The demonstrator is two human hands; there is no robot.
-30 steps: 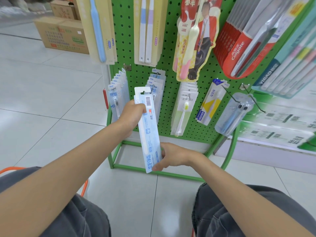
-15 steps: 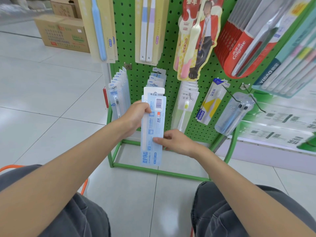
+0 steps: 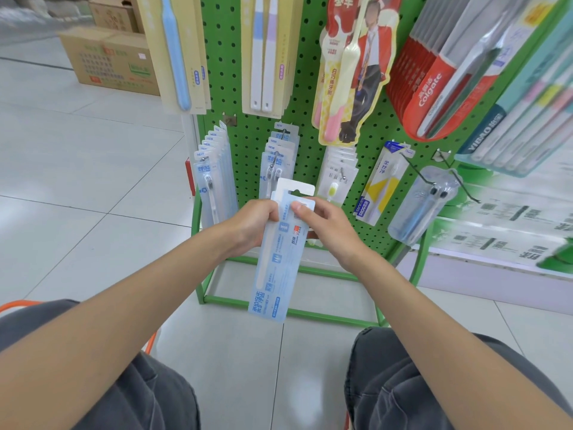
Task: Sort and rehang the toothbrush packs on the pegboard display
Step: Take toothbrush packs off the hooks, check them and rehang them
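The left hand (image 3: 252,226) is gripping the left edge of a pale blue toothbrush pack (image 3: 273,268) near its top, fingers curled behind it. The right hand (image 3: 330,232) is pinching the top right corner, thumb lying flat on the front. Both hands are thus closed on the pack, holding it upright in the air in front of the green pegboard (image 3: 235,72), with its foot hanging toward the base frame (image 3: 279,311). A white header card (image 3: 296,190) with a hang slot is showing above the blue sheet; whether it belongs to this pack or to a second one behind, I cannot tell.

The pack is looking light and thin. It is probably stiff enough along its length, but likely to bow or crease if squeezed mid-body, and its glossy face may be slippery. The sensible hold is up by the header, either side of the slot, leaving the hole free for a peg.

Just beyond the hands a stack of similar blue packs (image 3: 277,156) is hanging on a peg, with another stack (image 3: 214,172) to its left. Either one looks a likely home. Cardboard boxes (image 3: 108,63) are sitting on the floor well beyond.
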